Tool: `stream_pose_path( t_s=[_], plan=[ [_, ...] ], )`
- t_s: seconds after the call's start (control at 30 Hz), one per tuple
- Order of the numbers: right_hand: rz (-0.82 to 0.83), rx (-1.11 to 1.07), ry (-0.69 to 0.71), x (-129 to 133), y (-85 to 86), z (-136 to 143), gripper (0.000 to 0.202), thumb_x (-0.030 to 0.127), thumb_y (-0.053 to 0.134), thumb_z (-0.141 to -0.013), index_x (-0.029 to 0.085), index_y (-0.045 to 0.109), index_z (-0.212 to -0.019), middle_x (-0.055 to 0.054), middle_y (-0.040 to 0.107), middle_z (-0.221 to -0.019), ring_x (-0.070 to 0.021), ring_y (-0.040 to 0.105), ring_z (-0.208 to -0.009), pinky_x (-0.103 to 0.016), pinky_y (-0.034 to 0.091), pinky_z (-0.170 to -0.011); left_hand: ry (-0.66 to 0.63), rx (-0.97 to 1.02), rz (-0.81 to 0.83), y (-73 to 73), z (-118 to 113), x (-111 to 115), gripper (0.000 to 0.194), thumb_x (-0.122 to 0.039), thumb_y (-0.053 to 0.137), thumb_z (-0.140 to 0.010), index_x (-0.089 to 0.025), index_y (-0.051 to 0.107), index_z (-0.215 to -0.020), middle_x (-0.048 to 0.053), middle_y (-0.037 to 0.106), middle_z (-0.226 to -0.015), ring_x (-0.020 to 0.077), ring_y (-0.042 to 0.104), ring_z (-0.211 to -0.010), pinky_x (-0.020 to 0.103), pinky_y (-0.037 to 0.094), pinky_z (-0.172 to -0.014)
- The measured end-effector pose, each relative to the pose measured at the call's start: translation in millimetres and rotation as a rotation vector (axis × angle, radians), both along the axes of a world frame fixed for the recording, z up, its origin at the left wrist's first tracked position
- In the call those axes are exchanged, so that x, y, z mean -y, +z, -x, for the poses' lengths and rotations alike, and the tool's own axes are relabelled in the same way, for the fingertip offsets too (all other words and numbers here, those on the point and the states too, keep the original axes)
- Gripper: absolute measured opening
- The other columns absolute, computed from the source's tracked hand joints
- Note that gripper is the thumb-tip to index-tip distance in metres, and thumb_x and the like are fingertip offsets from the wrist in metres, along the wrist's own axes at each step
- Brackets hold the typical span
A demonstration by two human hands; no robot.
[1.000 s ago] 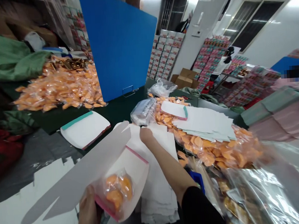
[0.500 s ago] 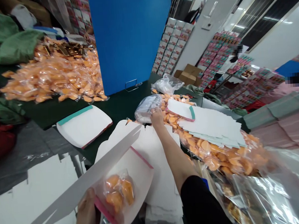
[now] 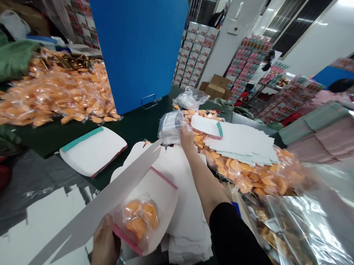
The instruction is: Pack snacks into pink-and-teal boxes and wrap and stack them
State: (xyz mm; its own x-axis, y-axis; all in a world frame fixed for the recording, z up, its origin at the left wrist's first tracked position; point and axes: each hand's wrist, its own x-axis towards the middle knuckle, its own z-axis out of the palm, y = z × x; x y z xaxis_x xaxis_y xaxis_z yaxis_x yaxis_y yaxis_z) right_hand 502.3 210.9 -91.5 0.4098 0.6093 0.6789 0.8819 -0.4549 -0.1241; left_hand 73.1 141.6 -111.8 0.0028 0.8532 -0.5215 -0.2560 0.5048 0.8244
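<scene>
My left hand (image 3: 105, 243) is closed on the pink-edged side of a white open carton (image 3: 164, 189), tilted near me. Inside the carton lies a clear packet of orange pieces (image 3: 140, 218). My right arm reaches forward, and my right hand (image 3: 187, 138) is at a stack of clear plastic bags (image 3: 171, 127), its fingers on the stack's right edge. Those fingertips are partly hidden, so whether they grip a bag does not show. Flat white cartons (image 3: 184, 180) lie piled under my right forearm.
A large blue panel (image 3: 141, 46) stands upright on the dark green table. Wrapped orange pieces (image 3: 60, 91) heap at the left, with more orange pieces (image 3: 236, 167) on the right. A white carton with a green edge (image 3: 94, 151) lies left. Other people are in the background.
The view has shifted slightly, so the scene sits a little further left. My left hand still holds the carton, and my right hand stays at the plastic bags.
</scene>
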Motion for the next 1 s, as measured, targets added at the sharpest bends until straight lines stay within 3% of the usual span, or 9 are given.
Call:
stream_pose_path(
  t_s=[0.1,0.23,0.43,0.57,0.67,0.77,0.9,1.0],
  plan=[
    [-0.052,0.005,0.023,-0.6,-3.3,5.8,0.027,0.019,0.048,-0.095,0.014,0.069,-0.112,-0.015,0.067,-0.125,-0.0231,0.06,-0.117,-0.036,0.047,-0.101,0.045,0.056,0.11,9.1,0.2,1.9,0.021,-0.036,0.065,-0.08,-0.016,0.064,-0.079,-0.002,0.057,-0.058,0.0122,0.051,-0.051,0.021,0.047,-0.047],
    [0.046,-0.033,-0.005,3.7,-2.4,16.1,0.027,0.019,0.048,-0.096,0.012,0.068,-0.114,-0.018,0.067,-0.123,-0.0246,0.059,-0.118,-0.039,0.045,-0.103,0.09,0.034,0.128,16.6,4.6,5.6,0.018,-0.033,0.059,-0.086,-0.015,0.064,-0.084,-0.001,0.062,-0.065,0.011,0.053,-0.053,0.02,0.05,-0.052],
    [0.213,-0.114,-0.036,11.2,-2.4,40.7,0.034,0.018,0.047,-0.096,0.013,0.063,-0.125,-0.018,0.066,-0.122,-0.0256,0.061,-0.111,-0.04,0.044,-0.098,0.094,0.047,0.127,18.7,1.1,5.5,0.017,-0.031,0.056,-0.089,-0.016,0.064,-0.087,0.0,0.067,-0.073,0.0118,0.06,-0.061,0.019,0.052,-0.057],
    [0.24,-0.138,-0.039,11.5,-2.8,51.6,0.032,0.022,0.045,-0.097,0.016,0.066,-0.121,-0.016,0.066,-0.122,-0.0276,0.06,-0.109,-0.042,0.043,-0.095,0.109,0.077,0.108,19.0,-1.8,4.9,0.013,-0.027,0.058,-0.088,-0.016,0.065,-0.087,0.0,0.069,-0.076,0.0118,0.061,-0.062,0.019,0.053,-0.059],
    [0.23,-0.145,-0.058,11.4,-0.2,54.8,0.033,0.016,0.041,-0.096,0.012,0.065,-0.119,-0.019,0.066,-0.121,-0.0285,0.058,-0.113,-0.043,0.041,-0.097,0.116,0.112,0.076,15.0,-1.3,5.2,0.013,-0.028,0.06,-0.087,-0.017,0.066,-0.089,0.0,0.071,-0.08,0.0126,0.064,-0.067,0.02,0.055,-0.064],
    [0.132,-0.175,-0.047,14.8,3.1,56.4,0.035,0.012,0.043,-0.091,0.008,0.061,-0.12,-0.021,0.063,-0.121,-0.0273,0.056,-0.112,-0.041,0.041,-0.096,0.114,0.132,0.048,8.1,-0.7,6.3,0.016,-0.03,0.062,-0.087,-0.016,0.067,-0.09,0.0,0.071,-0.081,0.0128,0.065,-0.071,0.02,0.055,-0.068],
    [-0.157,-0.327,-0.056,28.6,8.7,57.3,0.034,0.012,0.043,-0.082,0.011,0.058,-0.112,-0.014,0.064,-0.101,-0.0231,0.055,-0.093,-0.034,0.045,-0.083,0.057,0.169,-0.013,0.3,-2.9,8.4,0.022,-0.035,0.067,-0.085,-0.015,0.069,-0.093,0.002,0.072,-0.088,0.0137,0.066,-0.078,0.022,0.055,-0.075],
    [-0.156,-0.349,-0.069,45.2,15.8,61.5,0.036,0.008,0.043,-0.076,0.013,0.059,-0.108,-0.013,0.063,-0.097,-0.0241,0.054,-0.093,-0.035,0.045,-0.083,0.059,0.184,-0.027,-2.5,-7.1,8.5,0.019,-0.033,0.066,-0.086,-0.015,0.069,-0.093,0.004,0.073,-0.095,0.0133,0.066,-0.085,0.023,0.054,-0.083]
  ],
)
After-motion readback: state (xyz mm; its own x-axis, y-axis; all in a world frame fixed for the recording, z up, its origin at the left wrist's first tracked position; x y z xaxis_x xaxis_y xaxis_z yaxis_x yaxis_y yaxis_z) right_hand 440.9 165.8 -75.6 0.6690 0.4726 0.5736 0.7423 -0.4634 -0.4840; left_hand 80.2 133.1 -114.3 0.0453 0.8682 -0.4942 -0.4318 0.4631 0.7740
